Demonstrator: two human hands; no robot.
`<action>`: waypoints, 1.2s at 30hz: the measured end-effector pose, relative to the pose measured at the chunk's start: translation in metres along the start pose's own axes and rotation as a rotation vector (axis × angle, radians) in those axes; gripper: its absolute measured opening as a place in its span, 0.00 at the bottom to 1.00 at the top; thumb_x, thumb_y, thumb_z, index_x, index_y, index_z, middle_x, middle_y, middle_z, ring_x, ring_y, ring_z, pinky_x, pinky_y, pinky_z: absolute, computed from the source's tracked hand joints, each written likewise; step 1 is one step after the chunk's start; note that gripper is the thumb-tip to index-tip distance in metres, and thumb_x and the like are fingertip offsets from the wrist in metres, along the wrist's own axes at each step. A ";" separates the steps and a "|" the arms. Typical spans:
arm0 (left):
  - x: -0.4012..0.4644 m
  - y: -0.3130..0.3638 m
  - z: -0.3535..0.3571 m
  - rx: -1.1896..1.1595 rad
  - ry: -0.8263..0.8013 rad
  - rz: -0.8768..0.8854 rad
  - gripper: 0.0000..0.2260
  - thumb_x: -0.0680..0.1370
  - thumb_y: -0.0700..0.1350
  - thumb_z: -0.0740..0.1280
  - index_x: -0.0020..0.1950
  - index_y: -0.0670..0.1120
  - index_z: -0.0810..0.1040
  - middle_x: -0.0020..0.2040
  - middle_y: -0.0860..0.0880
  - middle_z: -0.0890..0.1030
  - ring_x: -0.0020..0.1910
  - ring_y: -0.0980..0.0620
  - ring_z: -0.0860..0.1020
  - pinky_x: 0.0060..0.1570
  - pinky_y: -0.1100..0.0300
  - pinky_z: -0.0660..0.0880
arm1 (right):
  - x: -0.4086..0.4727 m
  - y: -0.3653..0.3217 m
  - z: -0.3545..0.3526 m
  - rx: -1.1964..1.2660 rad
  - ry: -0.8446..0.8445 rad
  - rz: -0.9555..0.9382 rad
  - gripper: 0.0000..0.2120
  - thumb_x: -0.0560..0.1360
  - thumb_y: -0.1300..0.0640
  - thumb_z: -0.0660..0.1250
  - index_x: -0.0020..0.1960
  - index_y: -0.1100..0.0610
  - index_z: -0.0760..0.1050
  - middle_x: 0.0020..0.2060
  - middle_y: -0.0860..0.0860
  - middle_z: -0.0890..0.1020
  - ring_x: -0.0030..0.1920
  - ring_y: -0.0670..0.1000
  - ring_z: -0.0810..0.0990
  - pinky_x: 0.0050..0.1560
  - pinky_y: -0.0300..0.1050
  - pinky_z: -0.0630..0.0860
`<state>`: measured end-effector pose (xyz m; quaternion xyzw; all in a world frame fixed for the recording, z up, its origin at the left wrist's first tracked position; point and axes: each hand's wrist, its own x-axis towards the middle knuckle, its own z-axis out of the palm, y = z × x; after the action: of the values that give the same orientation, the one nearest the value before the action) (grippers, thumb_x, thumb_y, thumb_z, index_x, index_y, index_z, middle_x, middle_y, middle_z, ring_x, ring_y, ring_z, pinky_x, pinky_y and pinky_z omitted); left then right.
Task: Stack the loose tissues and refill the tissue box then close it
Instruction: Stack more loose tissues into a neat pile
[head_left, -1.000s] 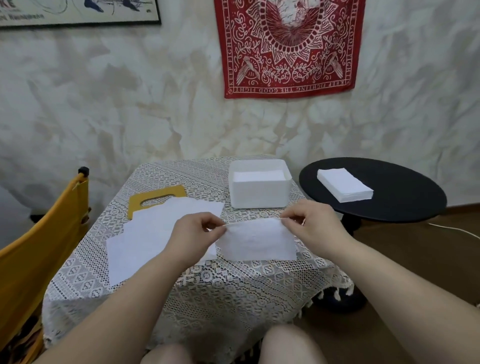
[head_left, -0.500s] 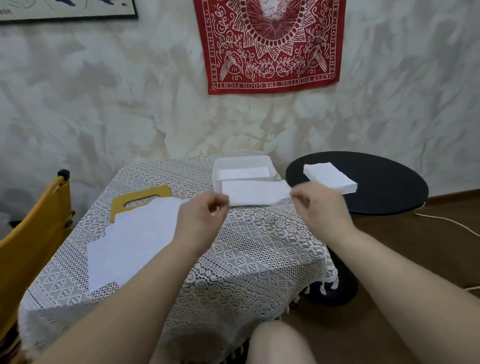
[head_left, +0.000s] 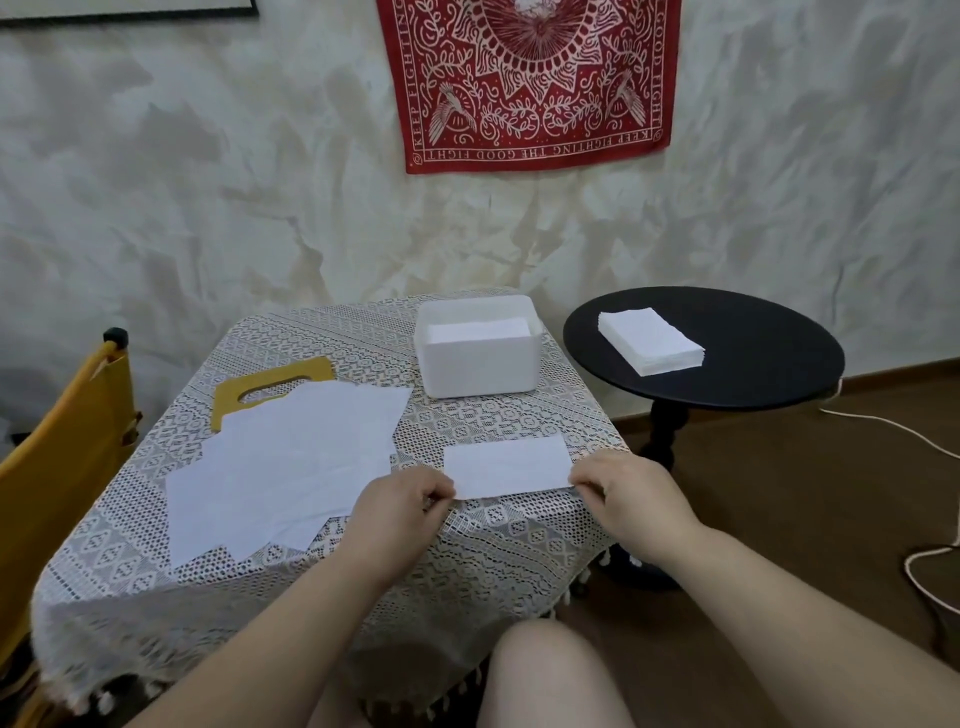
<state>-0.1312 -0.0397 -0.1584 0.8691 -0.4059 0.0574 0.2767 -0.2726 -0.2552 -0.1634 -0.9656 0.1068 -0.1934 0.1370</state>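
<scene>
Flat on the near right part of the lace-covered surface (head_left: 291, 551) lies a folded tissue (head_left: 506, 466), its long axis running left to right, with the right end a little farther away than the left. The left hand (head_left: 400, 506) has its grip pinched on the tissue's near left corner, fingers curled. The right hand (head_left: 631, 493) does the same at the near right corner, thumb and fingers closed on the edge.

Left of the folded tissue, a spread of loose unfolded tissues (head_left: 291, 467) overlaps in a fan, lying flat and reaching from the middle of the surface toward its near left side. Their far edge covers part of a yellow lid (head_left: 270, 382) with an oblong slot, which lies flat at the far left.

At the far right of the surface stands the white tissue box (head_left: 480, 366), open at the top, its long axis also left to right. Inside it a layer of white tissues sits below the rim.

Right of the surface, a round black side table (head_left: 769, 364) carries a neat stack of folded tissues (head_left: 652, 347), its long axis angled from far left to near right.

A yellow chair (head_left: 62, 447) stands at the left edge, and a red bandana (head_left: 530, 78) hangs on the wall behind.
</scene>
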 end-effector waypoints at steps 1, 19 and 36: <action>-0.001 0.000 0.001 -0.002 0.000 0.001 0.05 0.76 0.44 0.68 0.49 0.49 0.83 0.52 0.56 0.82 0.52 0.56 0.79 0.52 0.64 0.72 | -0.001 0.000 0.001 0.001 0.002 -0.002 0.06 0.76 0.58 0.64 0.47 0.54 0.80 0.44 0.46 0.80 0.48 0.49 0.77 0.48 0.45 0.75; -0.005 -0.008 0.002 -0.043 -0.013 0.063 0.09 0.77 0.43 0.65 0.52 0.48 0.83 0.54 0.55 0.81 0.54 0.61 0.74 0.56 0.74 0.63 | -0.008 0.003 0.009 -0.010 0.064 -0.050 0.06 0.68 0.64 0.68 0.41 0.55 0.82 0.40 0.47 0.83 0.44 0.53 0.79 0.45 0.49 0.79; -0.006 -0.034 -0.018 0.201 0.135 0.005 0.17 0.76 0.41 0.63 0.65 0.48 0.77 0.67 0.50 0.74 0.64 0.45 0.69 0.63 0.50 0.68 | 0.007 -0.024 0.007 -0.023 0.100 0.065 0.12 0.73 0.66 0.64 0.53 0.58 0.80 0.50 0.51 0.81 0.54 0.55 0.78 0.53 0.48 0.75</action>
<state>-0.1076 -0.0089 -0.1600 0.8856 -0.3807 0.1571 0.2146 -0.2596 -0.2331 -0.1597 -0.9522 0.1468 -0.2358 0.1267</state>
